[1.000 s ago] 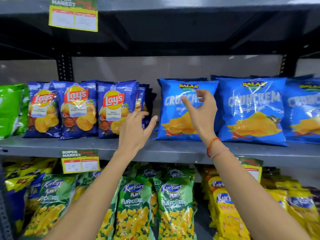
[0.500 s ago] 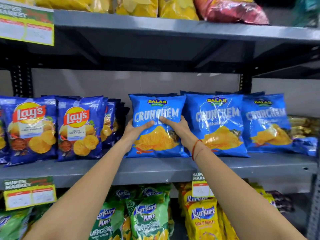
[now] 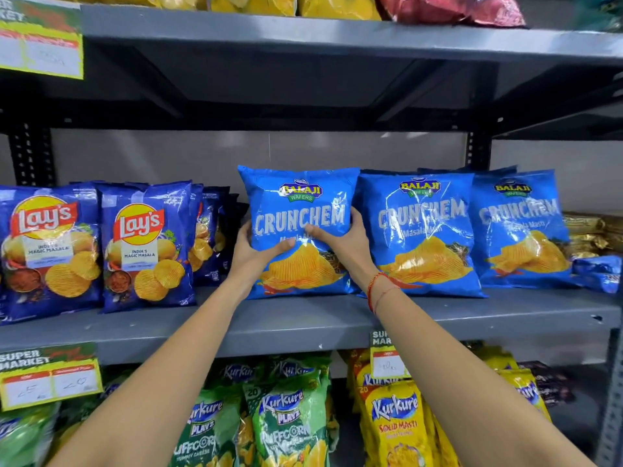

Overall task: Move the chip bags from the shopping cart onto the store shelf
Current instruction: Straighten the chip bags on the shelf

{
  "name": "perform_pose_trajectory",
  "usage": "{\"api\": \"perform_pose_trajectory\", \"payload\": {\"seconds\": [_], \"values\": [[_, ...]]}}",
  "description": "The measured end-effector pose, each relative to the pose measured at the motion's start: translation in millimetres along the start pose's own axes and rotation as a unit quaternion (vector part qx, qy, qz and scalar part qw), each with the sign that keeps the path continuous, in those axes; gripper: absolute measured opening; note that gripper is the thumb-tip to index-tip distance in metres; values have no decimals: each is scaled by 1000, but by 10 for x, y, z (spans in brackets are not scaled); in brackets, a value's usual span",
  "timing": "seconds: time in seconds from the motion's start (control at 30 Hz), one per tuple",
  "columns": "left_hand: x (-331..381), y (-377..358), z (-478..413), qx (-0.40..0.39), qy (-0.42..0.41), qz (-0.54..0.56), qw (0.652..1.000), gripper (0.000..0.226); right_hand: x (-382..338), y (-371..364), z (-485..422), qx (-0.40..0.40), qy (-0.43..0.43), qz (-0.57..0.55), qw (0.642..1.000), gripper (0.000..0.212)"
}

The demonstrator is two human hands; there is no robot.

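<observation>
A bright blue Crunchem chip bag [image 3: 296, 197] stands upright on the grey middle shelf [image 3: 303, 321], leftmost in its row. My left hand [image 3: 256, 254] grips its left side with the thumb across the front. My right hand [image 3: 344, 237] holds its right side, fingers on the front, a red thread on the wrist. Two more Crunchem bags [image 3: 424, 237] [image 3: 522, 230] stand to its right. The shopping cart is out of view.
Dark blue Lay's bags [image 3: 145, 247] fill the shelf's left part. Gold packets [image 3: 590, 234] lie at the far right. Yellow and red bags sit on the top shelf [image 3: 337, 32]. Green and yellow Kurkure bags [image 3: 290, 419] fill the shelf below. Price tags [image 3: 50, 379] hang on the edges.
Both hands went from open in front of the shelf to gripping the leftmost Crunchem bag. The bag now stands a little more upright, and the view has shifted right and closer.
</observation>
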State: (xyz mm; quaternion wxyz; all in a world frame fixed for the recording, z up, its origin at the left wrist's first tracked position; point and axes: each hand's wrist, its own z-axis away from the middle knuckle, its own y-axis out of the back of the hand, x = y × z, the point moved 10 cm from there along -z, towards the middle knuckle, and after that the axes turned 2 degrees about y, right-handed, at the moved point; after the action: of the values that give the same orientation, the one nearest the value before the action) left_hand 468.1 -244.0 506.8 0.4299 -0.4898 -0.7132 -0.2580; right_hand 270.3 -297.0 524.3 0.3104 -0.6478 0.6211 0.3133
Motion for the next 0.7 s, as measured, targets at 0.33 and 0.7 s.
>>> {"api": "perform_pose_trajectory", "payload": {"seconds": [0.33, 0.7], "values": [[1049, -674, 698, 85, -346, -151, 922, 42, -782, 1077, 372, 188, 169, 125, 959, 66], [16, -2097, 431, -104, -8, -145, 984, 95, 26, 2069, 17, 169, -50, 143, 974, 85]]}}
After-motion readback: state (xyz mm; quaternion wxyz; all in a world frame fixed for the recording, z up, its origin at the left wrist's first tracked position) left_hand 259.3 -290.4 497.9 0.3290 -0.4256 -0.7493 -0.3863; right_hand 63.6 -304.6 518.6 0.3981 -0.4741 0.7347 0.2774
